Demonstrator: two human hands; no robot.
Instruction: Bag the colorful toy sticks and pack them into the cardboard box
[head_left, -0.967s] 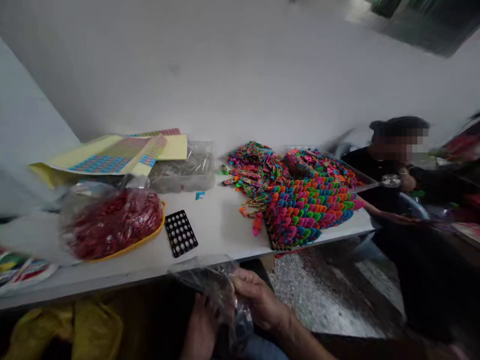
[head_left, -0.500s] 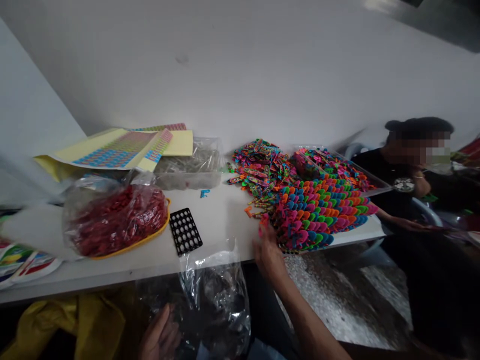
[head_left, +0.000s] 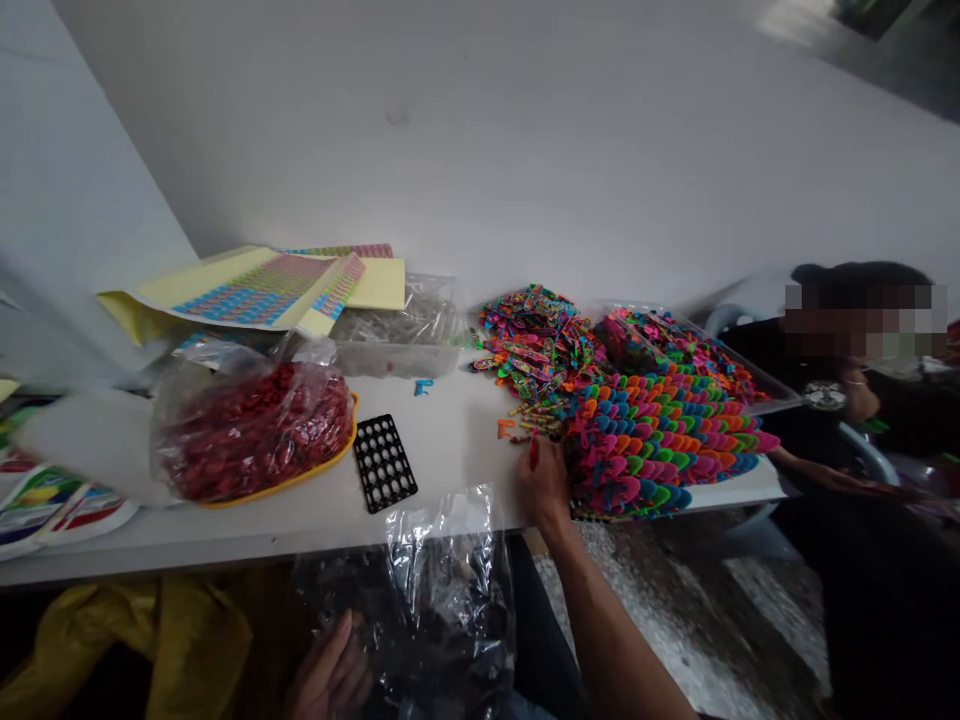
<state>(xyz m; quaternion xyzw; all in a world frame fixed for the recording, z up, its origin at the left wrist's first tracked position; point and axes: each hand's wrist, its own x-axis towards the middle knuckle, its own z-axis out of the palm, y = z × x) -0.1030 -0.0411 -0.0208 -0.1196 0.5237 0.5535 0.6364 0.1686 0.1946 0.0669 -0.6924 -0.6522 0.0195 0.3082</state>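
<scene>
The bare left hand [head_left: 334, 665] is low, thumb upward, fingers curled; the bare right forearm [head_left: 600, 620] extends forward, the bare right hand [head_left: 546, 482] having bent fingers.

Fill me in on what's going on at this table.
A person's left hand holds a clear plastic bag in front of the white table. The right hand is over the tabletop, beside the rows of bright colored pieces, with something small and red showing at its fingers. To the left lie a black holed tray and red items in clear plastic. Another person sits off to the right.
</scene>
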